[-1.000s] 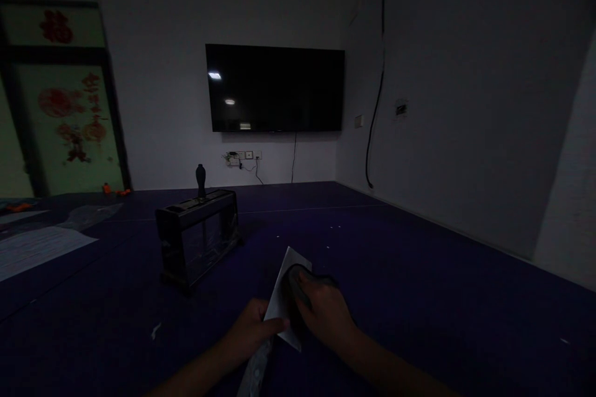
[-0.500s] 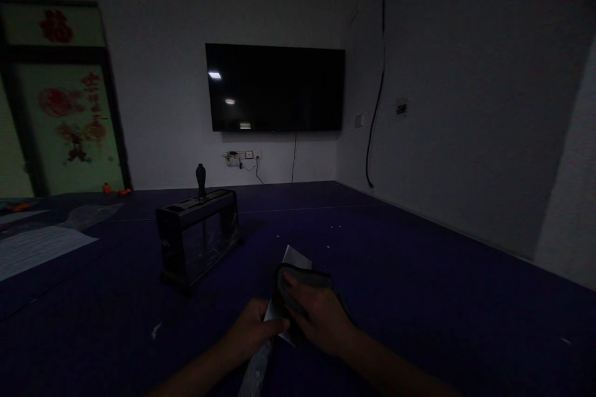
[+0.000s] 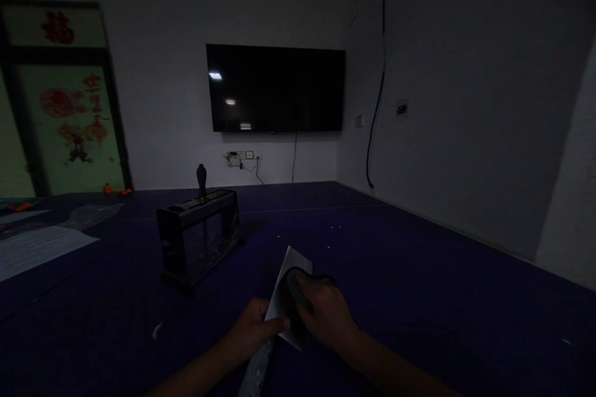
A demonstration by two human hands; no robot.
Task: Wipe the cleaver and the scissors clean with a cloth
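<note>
A broad-bladed cleaver [image 3: 275, 305] points away from me, its handle with a rivet lying toward the bottom edge. My left hand [image 3: 254, 329] is closed around it where blade and handle meet, the thumb lying over the near face. My right hand [image 3: 326, 313] is closed on a dark grey cloth [image 3: 294, 288] and presses it against the blade's right side. The cloth and fingers hide part of the blade. Ahead to the left stands a black knife block [image 3: 200, 214] with see-through sides, and one dark handle [image 3: 202, 181] sticks up from its top.
Purple-blue covering [image 3: 395, 298] spreads under everything, with small white scraps on it. White sheets [image 3: 46, 248] and clear plastic [image 3: 90, 216] lie at the left, with orange items [image 3: 116, 190] beyond. A television [image 3: 279, 90] hangs on the far wall; a black cable [image 3: 376, 99] runs down the right wall.
My right hand and the cloth have shifted slightly right and down across the blade, uncovering more of its face. My left hand and the cleaver stay almost in place.
</note>
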